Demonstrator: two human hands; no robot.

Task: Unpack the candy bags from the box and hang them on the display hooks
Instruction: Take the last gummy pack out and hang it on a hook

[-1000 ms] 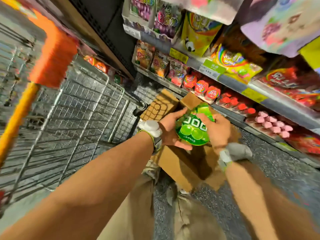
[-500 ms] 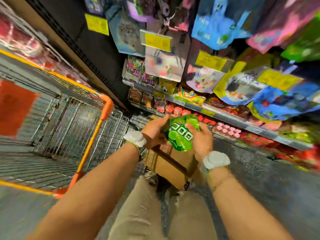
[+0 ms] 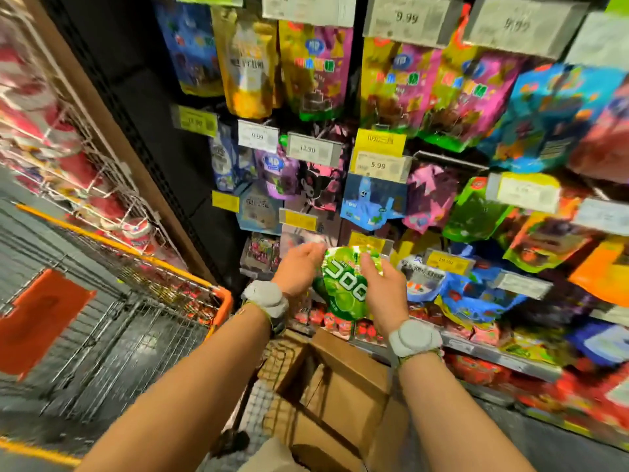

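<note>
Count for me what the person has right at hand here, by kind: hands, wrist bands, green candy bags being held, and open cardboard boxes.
Hands: 2, left hand and right hand
Grey wrist bands: 2, left band and right band
Green candy bag: 1, held by both hands
Open cardboard box: 1
Total: 6

Green candy bag (image 3: 343, 289) sits just right of center frame, held up between both hands, glossy with big white lettering and green fruit printed on it, tilted with its top edge leaning right. Below it, bottom center, the brown cardboard box (image 3: 343, 396) is open, flaps up. Display hooks (image 3: 446, 158) with hanging bags fill the upper right.
</note>
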